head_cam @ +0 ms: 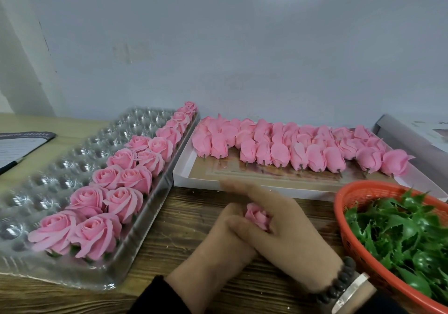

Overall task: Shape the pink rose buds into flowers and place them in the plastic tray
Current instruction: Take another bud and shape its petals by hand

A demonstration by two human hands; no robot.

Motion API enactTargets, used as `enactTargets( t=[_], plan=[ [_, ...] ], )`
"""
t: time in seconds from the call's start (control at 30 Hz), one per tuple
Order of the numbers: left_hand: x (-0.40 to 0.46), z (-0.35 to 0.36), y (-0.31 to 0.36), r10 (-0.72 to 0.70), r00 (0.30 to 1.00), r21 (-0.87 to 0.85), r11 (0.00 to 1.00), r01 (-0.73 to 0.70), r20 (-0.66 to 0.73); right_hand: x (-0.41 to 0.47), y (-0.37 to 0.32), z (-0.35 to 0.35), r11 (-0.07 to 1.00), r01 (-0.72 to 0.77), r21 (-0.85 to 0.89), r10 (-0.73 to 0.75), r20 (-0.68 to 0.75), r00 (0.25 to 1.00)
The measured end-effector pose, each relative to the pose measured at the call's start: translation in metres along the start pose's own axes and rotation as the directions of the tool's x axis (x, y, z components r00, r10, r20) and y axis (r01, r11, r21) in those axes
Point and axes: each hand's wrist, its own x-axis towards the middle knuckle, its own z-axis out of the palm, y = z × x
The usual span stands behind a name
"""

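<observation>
A pink rose bud (257,216) sits between my two hands over the wooden table, low in the middle of the view. My left hand (224,238) grips it from below with curled fingers. My right hand (288,231) lies against the bud from the right, thumb across my left hand, its fingers stretched out straight and blurred. The clear plastic tray (48,180) lies to the left, with two rows of shaped pink roses (97,233) along its right side. Several unshaped buds (315,158) lie in a shallow white box (184,173) behind my hands.
An orange basket (344,192) of green plastic calyxes (400,236) stands at the right, close to my right wrist. A dark clipboard with paper (14,148) lies at the far left. A pale wall runs right behind the tray and box.
</observation>
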Motion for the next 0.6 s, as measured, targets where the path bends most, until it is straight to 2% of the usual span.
enactTargets(
  t=[0.1, 0.23, 0.33, 0.4, 0.47, 0.53, 0.6],
  plan=[
    [-0.001, -0.006, 0.001, 0.033, 0.999, -0.068, 0.997, -0.034, -0.024, -0.004, 0.006, 0.002, 0.987, -0.074, 0.142, 0.085, -0.07, 0.994],
    [0.002, 0.003, -0.003, -0.003, 0.982, -0.076, 0.997, -0.012, -0.187, -0.003, 0.008, 0.009, 0.957, -0.07, 0.282, 0.121, -0.169, 0.978],
    [0.001, 0.01, -0.001, 0.043, 0.973, 0.056, 0.998, -0.032, -0.226, -0.001, 0.008, 0.013, 0.961, -0.034, 0.275, 0.111, -0.267, 0.957],
    [0.0, 0.011, -0.001, 0.115, 0.968, 0.235, 0.97, -0.061, -0.225, -0.001, 0.007, 0.014, 0.973, -0.032, 0.229, 0.1, -0.29, 0.952],
    [0.001, 0.012, -0.001, 0.138, 0.967, 0.292, 0.954, -0.072, -0.212, -0.001, 0.008, 0.015, 0.982, -0.041, 0.182, 0.093, -0.287, 0.953],
    [0.002, 0.014, 0.003, 0.038, 0.98, 0.092, 0.996, -0.021, -0.195, -0.001, 0.01, 0.012, 0.987, -0.046, 0.155, 0.085, -0.254, 0.964],
    [0.002, 0.011, 0.006, -0.034, 0.994, -0.059, 0.998, 0.028, -0.104, 0.001, 0.012, 0.007, 0.986, -0.063, 0.154, 0.089, -0.17, 0.981]
  ],
)
